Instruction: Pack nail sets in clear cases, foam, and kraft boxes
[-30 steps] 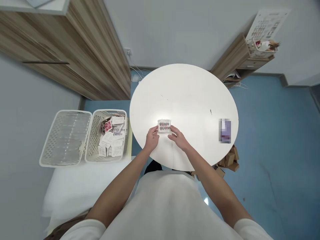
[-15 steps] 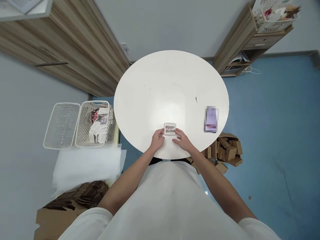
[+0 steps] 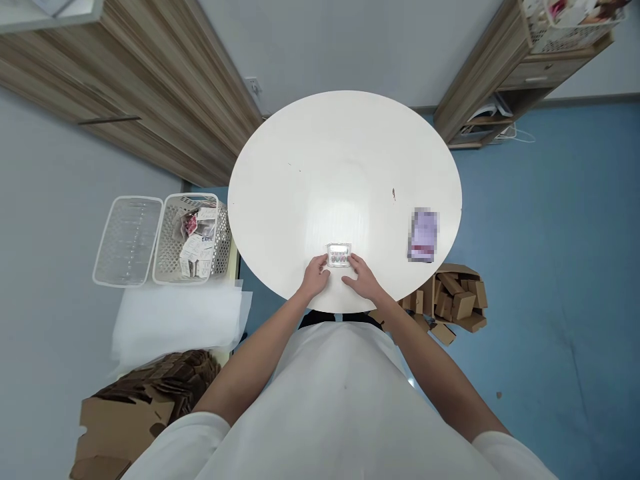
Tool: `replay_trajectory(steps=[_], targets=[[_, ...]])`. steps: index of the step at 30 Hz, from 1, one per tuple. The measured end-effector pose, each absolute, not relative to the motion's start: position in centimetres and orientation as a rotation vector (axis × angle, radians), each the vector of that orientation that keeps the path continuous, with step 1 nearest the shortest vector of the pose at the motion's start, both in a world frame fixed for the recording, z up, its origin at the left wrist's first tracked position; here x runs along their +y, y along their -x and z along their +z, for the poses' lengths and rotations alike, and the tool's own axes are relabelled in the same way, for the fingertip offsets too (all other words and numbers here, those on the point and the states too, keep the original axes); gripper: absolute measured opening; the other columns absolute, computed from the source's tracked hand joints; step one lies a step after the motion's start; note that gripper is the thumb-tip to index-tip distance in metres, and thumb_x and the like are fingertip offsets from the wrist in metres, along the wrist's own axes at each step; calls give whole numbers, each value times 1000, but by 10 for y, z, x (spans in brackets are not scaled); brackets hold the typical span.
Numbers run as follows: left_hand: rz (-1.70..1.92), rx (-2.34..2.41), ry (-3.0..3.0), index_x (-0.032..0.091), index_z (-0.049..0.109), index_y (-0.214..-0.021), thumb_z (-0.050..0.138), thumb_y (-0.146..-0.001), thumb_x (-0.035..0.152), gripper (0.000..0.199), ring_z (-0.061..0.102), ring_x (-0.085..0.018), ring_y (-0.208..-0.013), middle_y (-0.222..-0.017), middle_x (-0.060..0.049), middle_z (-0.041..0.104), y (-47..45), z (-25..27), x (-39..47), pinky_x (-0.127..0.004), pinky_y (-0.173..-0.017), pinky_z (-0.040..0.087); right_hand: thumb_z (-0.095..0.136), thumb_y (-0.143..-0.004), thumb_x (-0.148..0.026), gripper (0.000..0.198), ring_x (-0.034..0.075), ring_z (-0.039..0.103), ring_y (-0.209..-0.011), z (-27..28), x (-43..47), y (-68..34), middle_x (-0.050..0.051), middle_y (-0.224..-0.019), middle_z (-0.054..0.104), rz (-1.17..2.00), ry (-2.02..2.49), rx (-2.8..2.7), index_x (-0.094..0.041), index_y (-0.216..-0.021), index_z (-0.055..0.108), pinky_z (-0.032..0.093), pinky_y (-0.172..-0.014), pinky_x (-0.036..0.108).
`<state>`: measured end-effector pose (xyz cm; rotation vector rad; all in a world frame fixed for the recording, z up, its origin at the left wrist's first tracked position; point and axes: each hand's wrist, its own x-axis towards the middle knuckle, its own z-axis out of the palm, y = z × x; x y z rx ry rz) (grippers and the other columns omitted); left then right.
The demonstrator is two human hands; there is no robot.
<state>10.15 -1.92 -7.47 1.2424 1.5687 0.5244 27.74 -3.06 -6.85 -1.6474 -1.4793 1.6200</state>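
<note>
A small clear plastic case (image 3: 339, 255) is near the table's front edge, between my hands. Small oval pieces in red and grey, possibly press-on nails, show through it; white glare covers its upper part. My left hand (image 3: 316, 275) has its fingertips against the case's left side, thumb set apart below. On the opposite side, my right hand (image 3: 364, 279) touches the right edge with its fingers, its thumb pointing inward below the case. Whether the case rests on the white oval table (image 3: 345, 140) or is slightly raised, I cannot tell.
A blurred purple item (image 3: 423, 235) lies at the table's right. On the left stand a white perforated basket (image 3: 220, 243) of packets, its lid (image 3: 127, 241) and white sheets (image 3: 180, 323). Cardboard boxes (image 3: 463, 305) sit by the right edge; flattened cardboard (image 3: 117, 427) is lower left.
Glare now covers the upper row of pieces, which showed clearly before, so the case's angle to the light differs. Both hands stay at its sides. The whole view has shifted slightly.
</note>
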Motion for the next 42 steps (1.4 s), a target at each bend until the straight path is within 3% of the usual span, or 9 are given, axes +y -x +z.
replay_trajectory(steps=[7,12,19,21,25,27,34,39,42], targets=[[502,1436,-1367,20,42,-124,44,-66,7,59,42,-23,-115,-125,-7,46,-93,-71,-17,-40,-96,35,57,-69,-33,70,22,22,-130,-63,-33,-267,4,-143,20,1562,1729,-1511,-24,-133,29,25,-105,39],[499,1425,-1601,19,38,-126,48,-66,11,61,32,-25,-124,-132,-9,38,-71,-66,-25,-43,-103,27,56,-71,-31,70,25,13,-132,-56,-52,-259,4,-145,14,1227,1852,-1747,-25,-134,25,22,-103,45],[330,1221,-1965,21,53,-111,61,-63,21,49,38,-30,-118,-124,-11,46,-35,-70,-42,-44,-99,29,57,-72,-18,30,28,36,-116,-65,-74,-245,10,-126,44,895,1845,-2267,-22,-101,54,31,-93,44],[264,1203,-2007,22,50,-115,65,-60,30,57,36,-30,-120,-128,-12,43,-31,-66,-43,-44,-99,28,47,-79,-15,17,27,42,-109,-64,-70,-240,10,-117,50,864,1895,-2247,-22,-91,57,35,-87,41],[169,1066,-2088,23,39,-126,72,-46,48,91,32,-32,-122,-133,-11,38,-19,-54,-40,-42,-101,22,37,-84,-17,20,23,49,-94,-55,-63,-239,8,-98,57,885,1922,-2191,-20,-85,56,39,-77,35],[169,1000,-2128,24,39,-127,74,-43,47,94,32,-32,-122,-133,-11,39,-11,-51,-38,-42,-102,19,36,-85,-21,19,19,51,-85,-49,-63,-242,5,-90,58,931,1899,-2178,-21,-83,56,40,-73,32],[316,1107,-2087,24,60,-98,52,-67,15,33,51,-26,-103,-106,-8,60,-8,-61,-28,-40,-92,32,39,-84,-30,18,18,53,-86,-36,-69,-248,3,-90,59,1060,1814,-2164,-23,-89,55,40,-76,32],[354,1254,-1957,25,60,-87,41,-80,28,21,58,-21,-82,-87,-4,64,-20,-63,-21,-32,-77,41,61,-68,-42,53,23,47,-107,-40,-71,-257,7,-116,51,1052,1829,-1960,-23,-115,45,35,-90,38],[320,1344,-1865,24,59,-81,38,-82,35,24,58,-20,-70,-72,-2,62,-24,-63,-12,-29,-66,41,49,-77,-38,30,20,53,-97,-47,-65,-263,4,-104,59,1103,1905,-1782,-22,-103,52,39,-85,35]])
